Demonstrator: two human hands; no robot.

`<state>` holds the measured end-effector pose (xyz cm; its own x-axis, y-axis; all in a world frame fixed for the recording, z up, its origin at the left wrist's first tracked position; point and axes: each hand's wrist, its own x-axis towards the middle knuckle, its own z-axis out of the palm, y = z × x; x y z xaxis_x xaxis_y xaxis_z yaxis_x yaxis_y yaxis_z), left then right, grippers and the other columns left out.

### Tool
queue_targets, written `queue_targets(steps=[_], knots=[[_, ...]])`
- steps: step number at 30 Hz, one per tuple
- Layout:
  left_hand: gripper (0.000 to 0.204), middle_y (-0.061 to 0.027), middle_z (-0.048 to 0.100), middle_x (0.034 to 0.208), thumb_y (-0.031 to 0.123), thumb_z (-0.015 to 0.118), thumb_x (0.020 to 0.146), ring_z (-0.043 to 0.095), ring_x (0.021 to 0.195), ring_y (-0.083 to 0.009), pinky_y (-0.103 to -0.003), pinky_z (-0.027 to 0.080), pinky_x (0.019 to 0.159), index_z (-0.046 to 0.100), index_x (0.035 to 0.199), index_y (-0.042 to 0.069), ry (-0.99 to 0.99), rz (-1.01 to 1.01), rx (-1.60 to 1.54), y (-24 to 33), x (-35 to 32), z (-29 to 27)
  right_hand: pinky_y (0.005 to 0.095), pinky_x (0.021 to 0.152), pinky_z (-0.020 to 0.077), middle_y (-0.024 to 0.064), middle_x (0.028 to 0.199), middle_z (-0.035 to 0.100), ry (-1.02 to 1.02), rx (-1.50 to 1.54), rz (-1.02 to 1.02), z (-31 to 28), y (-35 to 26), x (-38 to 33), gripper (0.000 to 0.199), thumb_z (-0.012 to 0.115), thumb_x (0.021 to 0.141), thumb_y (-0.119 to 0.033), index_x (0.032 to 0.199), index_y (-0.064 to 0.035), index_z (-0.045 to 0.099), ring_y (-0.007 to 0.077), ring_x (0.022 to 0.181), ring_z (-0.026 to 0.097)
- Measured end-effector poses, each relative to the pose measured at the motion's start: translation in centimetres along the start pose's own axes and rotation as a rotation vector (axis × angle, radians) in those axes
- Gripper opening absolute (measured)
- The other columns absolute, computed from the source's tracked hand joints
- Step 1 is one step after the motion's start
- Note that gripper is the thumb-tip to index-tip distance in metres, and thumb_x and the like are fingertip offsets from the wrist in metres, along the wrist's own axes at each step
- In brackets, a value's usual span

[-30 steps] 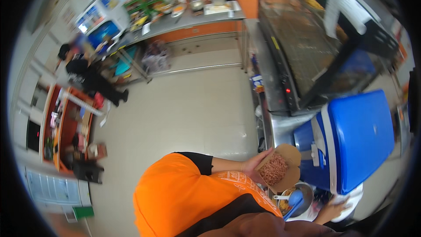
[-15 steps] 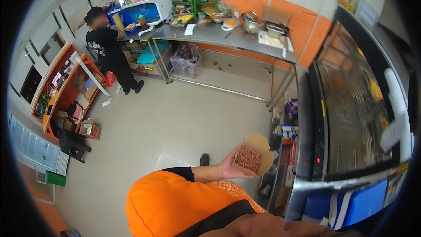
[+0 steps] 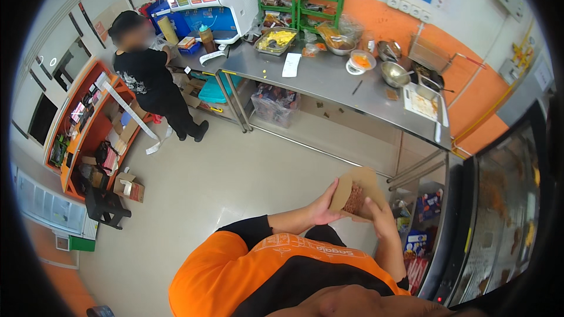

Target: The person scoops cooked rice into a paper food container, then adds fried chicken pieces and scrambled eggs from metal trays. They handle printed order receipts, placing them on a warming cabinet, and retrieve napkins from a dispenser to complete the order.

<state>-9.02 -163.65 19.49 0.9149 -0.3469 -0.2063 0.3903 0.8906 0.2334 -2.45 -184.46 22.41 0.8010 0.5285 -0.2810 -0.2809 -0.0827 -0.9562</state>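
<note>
An open brown paper food box (image 3: 368, 183) is in front of my chest, held between both hands, its flaps standing up. Reddish-brown grainy food that looks like rice (image 3: 353, 198) shows inside. My left hand (image 3: 322, 206) grips the box's left side, thumb up along the flap. From the other side my right hand (image 3: 383, 221) clasps it, with the thumb at the near rim by the food. The undersides of both hands' grips are hidden by the box.
Ahead runs a steel counter (image 3: 329, 76) with a tray of yellow food (image 3: 276, 41), metal bowls (image 3: 395, 74) and a white cutting board (image 3: 424, 103). A glass-fronted cabinet (image 3: 499, 211) stands at right. A person in black (image 3: 144, 76) works at far left, near an orange shelf (image 3: 88, 129).
My right hand has come into view and taken hold of the box's right side. The box has tilted and shifted slightly. My view has swung toward the counter.
</note>
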Motion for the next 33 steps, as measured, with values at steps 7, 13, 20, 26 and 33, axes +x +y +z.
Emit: queue_targets(steps=[7, 13, 20, 26, 33], knots=[[0.076, -0.0115, 0.042, 0.16, 0.065, 0.032, 0.106, 0.043, 0.145, -0.0299, -0.047, 0.034, 0.121, 0.031, 0.16, 0.013, 0.354, 0.142, 0.172, 20.9, 8.7, -6.0, 0.0481, 0.077, 0.0671, 0.0195, 0.148, 0.049, -0.093, 0.183, 0.194, 3.2, -5.1, 28.1, 0.056, 0.047, 0.109, -0.033, 0.155, -0.0036, 0.035, 0.0381, 0.119, 0.064], [0.074, -0.0133, 0.041, 0.161, 0.061, 0.034, 0.107, 0.043, 0.145, -0.0315, -0.046, 0.032, 0.121, 0.024, 0.164, 0.015, 0.527, 0.378, 0.23, 35.8, 5.4, -11.0, 0.0451, 0.079, 0.0665, 0.0197, 0.151, 0.045, -0.098, 0.02, 0.151, 7.0, -8.4, 52.2, 0.056, 0.043, 0.11, -0.034, 0.155, -0.0025, 0.033, 0.0405, 0.122, 0.063], [0.063, -0.02, 0.044, 0.157, 0.046, 0.037, 0.11, 0.047, 0.141, -0.0334, -0.046, 0.036, 0.12, 0.032, 0.159, 0.008, 0.869, 0.403, 0.394, 48.1, -1.3, -18.0, 0.0477, 0.098, 0.0531, 0.0251, 0.138, 0.059, -0.086, -0.853, 0.046, 9.3, -13.9, 69.4, 0.066, 0.053, 0.106, -0.044, 0.153, -0.0005, 0.038, 0.042, 0.126, 0.06], [0.058, -0.0174, 0.054, 0.146, 0.046, 0.043, 0.108, 0.055, 0.132, -0.0291, -0.042, 0.041, 0.113, 0.042, 0.15, 0.006, 0.811, 0.123, 0.59, 62.3, -0.6, -22.8, 0.0483, 0.103, 0.047, 0.0242, 0.133, 0.064, 0.156, -1.012, -0.23, 16.2, -20.9, 81.0, 0.062, 0.048, 0.103, -0.054, 0.141, -0.0062, 0.057, 0.0428, 0.114, 0.065], [0.041, -0.0077, 0.063, 0.126, 0.033, 0.043, 0.111, 0.059, 0.109, -0.0159, -0.032, 0.048, 0.098, 0.052, 0.14, 0.006, 0.525, 0.027, 0.911, 79.0, 5.0, -18.3, 0.0476, 0.101, 0.0462, 0.03, 0.117, 0.068, -0.119, -1.346, 0.242, 19.3, -19.4, 88.8, 0.051, 0.046, 0.106, -0.042, 0.119, 0.0022, 0.068, 0.0436, 0.113, 0.064]])
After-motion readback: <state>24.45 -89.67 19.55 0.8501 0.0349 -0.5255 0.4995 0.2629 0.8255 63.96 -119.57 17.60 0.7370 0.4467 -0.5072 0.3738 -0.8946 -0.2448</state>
